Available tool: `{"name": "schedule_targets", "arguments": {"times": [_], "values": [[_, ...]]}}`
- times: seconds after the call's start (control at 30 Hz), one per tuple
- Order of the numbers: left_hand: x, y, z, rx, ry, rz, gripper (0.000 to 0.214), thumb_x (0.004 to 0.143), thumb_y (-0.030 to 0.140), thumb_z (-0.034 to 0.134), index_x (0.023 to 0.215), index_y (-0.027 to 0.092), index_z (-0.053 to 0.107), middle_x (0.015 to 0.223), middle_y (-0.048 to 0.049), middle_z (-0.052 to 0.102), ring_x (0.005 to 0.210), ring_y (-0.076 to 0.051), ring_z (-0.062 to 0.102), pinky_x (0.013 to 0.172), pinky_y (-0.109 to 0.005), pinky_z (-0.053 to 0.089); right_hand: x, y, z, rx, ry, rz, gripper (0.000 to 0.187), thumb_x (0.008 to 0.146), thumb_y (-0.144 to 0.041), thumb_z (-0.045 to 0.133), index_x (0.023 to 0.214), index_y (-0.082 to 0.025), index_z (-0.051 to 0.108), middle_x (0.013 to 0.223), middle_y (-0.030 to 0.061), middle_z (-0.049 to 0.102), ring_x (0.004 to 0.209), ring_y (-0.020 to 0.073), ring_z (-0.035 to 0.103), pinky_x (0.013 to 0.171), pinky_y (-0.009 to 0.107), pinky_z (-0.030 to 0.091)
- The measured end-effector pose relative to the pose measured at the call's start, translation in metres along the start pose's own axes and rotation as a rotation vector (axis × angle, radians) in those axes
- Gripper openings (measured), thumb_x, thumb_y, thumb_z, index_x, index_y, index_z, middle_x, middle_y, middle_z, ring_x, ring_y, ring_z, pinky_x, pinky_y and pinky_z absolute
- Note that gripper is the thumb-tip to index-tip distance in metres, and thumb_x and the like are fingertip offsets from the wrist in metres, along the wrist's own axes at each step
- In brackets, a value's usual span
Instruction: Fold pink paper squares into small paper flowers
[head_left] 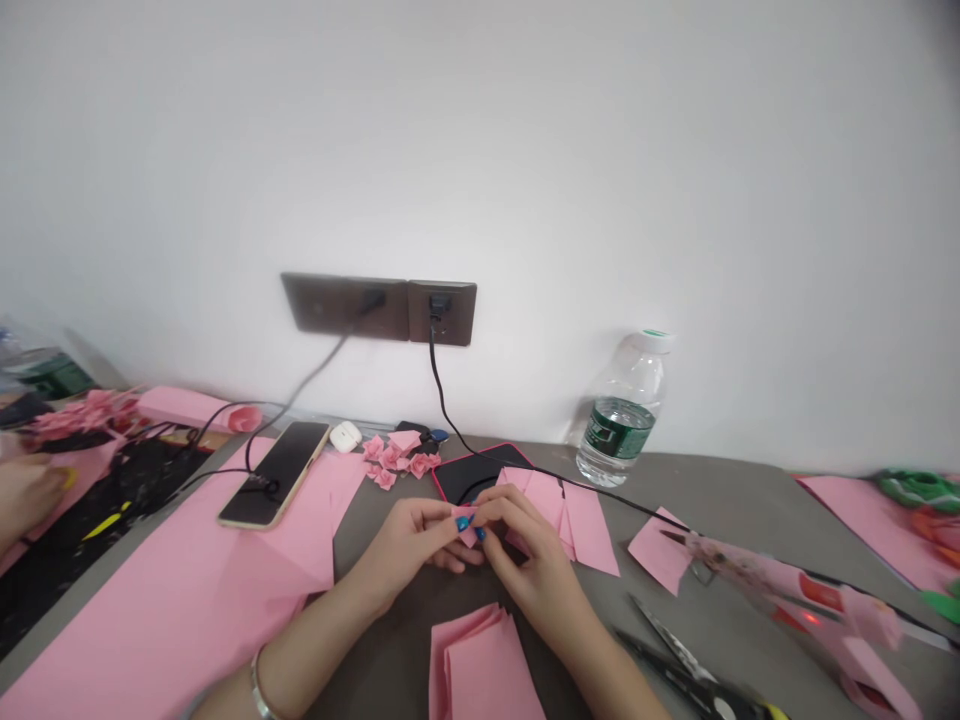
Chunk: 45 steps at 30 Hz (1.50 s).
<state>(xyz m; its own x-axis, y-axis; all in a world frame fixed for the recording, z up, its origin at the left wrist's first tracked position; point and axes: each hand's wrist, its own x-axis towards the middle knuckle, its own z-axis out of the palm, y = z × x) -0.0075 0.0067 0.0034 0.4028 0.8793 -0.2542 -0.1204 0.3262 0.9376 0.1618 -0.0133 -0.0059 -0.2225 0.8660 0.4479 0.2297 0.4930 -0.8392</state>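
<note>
Between my two hands is a small folded piece of pink paper, mostly covered by the fingers. My left hand pinches it from the left with thumb and fingers. From the right, my right hand grips it with thumb and forefinger, the fingertips of both hands meeting. Below the hands lies a stack of folded pink paper. Behind my right hand, pink paper pieces overlap a black pad with a red edge. Several small pink paper flowers sit beyond my left hand.
At left, a phone rests on large pink sheets beside a white earphone case. A water bottle stands by the wall. At right lie a glue gun with a lit red light and scissors. Another person's hand shows far left.
</note>
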Motion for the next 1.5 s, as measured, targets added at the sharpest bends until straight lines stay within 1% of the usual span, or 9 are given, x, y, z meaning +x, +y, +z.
{"name": "schedule_targets", "arguments": {"times": [0.3, 0.37, 0.43, 0.57, 0.83, 1.1, 1.3, 1.4, 1.5], "values": [[-0.001, -0.001, 0.001, 0.042, 0.036, 0.016, 0.027, 0.073, 0.039, 0.077, 0.079, 0.012, 0.076, 0.075, -0.0083, 0.075, 0.073, -0.017, 0.073, 0.059, -0.017, 0.053, 0.001, 0.001, 0.002, 0.057, 0.017, 0.031, 0.017, 0.088, -0.01, 0.048, 0.083, -0.022, 0.059, 0.093, 0.0058, 0.057, 0.089, 0.02, 0.058, 0.074, 0.03, 0.045], [-0.001, -0.001, 0.001, 0.048, 0.041, 0.02, 0.028, 0.073, 0.039, 0.077, 0.081, 0.012, 0.076, 0.076, -0.0088, 0.076, 0.074, -0.018, 0.074, 0.06, -0.018, 0.053, -0.001, 0.004, 0.003, 0.104, 0.043, 0.079, 0.011, 0.089, -0.016, 0.05, 0.091, -0.022, 0.058, 0.092, 0.0053, 0.058, 0.083, 0.0193, 0.058, 0.07, 0.03, 0.046], [-0.002, -0.001, 0.001, 0.053, 0.044, 0.024, 0.03, 0.073, 0.04, 0.077, 0.084, 0.013, 0.077, 0.078, -0.0091, 0.077, 0.075, -0.019, 0.074, 0.061, -0.019, 0.053, -0.002, 0.007, 0.004, 0.169, 0.079, 0.16, 0.013, 0.091, -0.023, 0.052, 0.104, -0.023, 0.054, 0.092, 0.0047, 0.06, 0.074, 0.0177, 0.058, 0.065, 0.029, 0.046], [-0.002, -0.001, 0.001, 0.068, 0.03, 0.045, 0.035, 0.071, 0.042, 0.078, 0.088, 0.012, 0.077, 0.078, -0.0102, 0.077, 0.074, -0.02, 0.074, 0.061, -0.021, 0.054, -0.002, 0.011, 0.007, 0.188, 0.049, 0.229, 0.014, 0.09, -0.034, 0.057, 0.091, -0.02, 0.058, 0.081, 0.0033, 0.06, 0.07, 0.0174, 0.056, 0.063, 0.028, 0.045], [-0.001, -0.001, 0.001, 0.009, 0.054, 0.03, 0.032, 0.067, 0.037, 0.083, 0.083, 0.012, 0.071, 0.078, -0.0092, 0.077, 0.074, -0.019, 0.073, 0.064, -0.022, 0.054, 0.001, 0.01, 0.006, 0.189, 0.132, 0.155, 0.018, 0.087, -0.037, 0.063, 0.079, -0.02, 0.062, 0.085, 0.0049, 0.06, 0.078, 0.019, 0.057, 0.065, 0.029, 0.046], [-0.004, 0.001, 0.004, 0.011, 0.045, 0.089, 0.032, 0.068, 0.038, 0.082, 0.078, 0.012, 0.069, 0.072, -0.007, 0.075, 0.068, -0.016, 0.071, 0.062, -0.021, 0.053, 0.001, 0.004, 0.005, 0.23, 0.069, 0.194, 0.021, 0.09, -0.039, 0.059, 0.081, -0.02, 0.061, 0.089, 0.0066, 0.061, 0.083, 0.0199, 0.058, 0.069, 0.03, 0.046], [-0.004, 0.006, 0.006, -0.052, 0.049, 0.12, 0.033, 0.065, 0.038, 0.084, 0.077, 0.013, 0.065, 0.072, -0.0051, 0.074, 0.069, -0.016, 0.07, 0.063, -0.022, 0.053, 0.002, 0.007, 0.006, 0.28, 0.161, 0.183, 0.025, 0.086, -0.044, 0.065, 0.082, -0.02, 0.067, 0.085, 0.0064, 0.063, 0.081, 0.0208, 0.06, 0.068, 0.03, 0.048], [-0.004, 0.006, 0.009, -0.184, 0.01, 0.067, 0.038, 0.068, 0.046, 0.081, 0.084, 0.015, 0.065, 0.083, -0.0063, 0.073, 0.077, -0.019, 0.071, 0.066, -0.025, 0.056, 0.003, 0.006, 0.002, 0.258, 0.192, 0.156, 0.025, 0.087, -0.044, 0.062, 0.083, -0.02, 0.066, 0.085, 0.0064, 0.063, 0.083, 0.0213, 0.061, 0.072, 0.031, 0.049], [-0.004, 0.005, 0.011, -0.31, -0.049, -0.029, 0.042, 0.075, 0.055, 0.07, 0.085, 0.015, 0.063, 0.082, -0.0078, 0.072, 0.076, -0.019, 0.071, 0.064, -0.026, 0.056, 0.003, 0.004, -0.001, 0.254, 0.179, 0.141, 0.025, 0.09, -0.044, 0.058, 0.084, -0.021, 0.066, 0.094, 0.0082, 0.063, 0.094, 0.0232, 0.061, 0.082, 0.033, 0.049]]}}
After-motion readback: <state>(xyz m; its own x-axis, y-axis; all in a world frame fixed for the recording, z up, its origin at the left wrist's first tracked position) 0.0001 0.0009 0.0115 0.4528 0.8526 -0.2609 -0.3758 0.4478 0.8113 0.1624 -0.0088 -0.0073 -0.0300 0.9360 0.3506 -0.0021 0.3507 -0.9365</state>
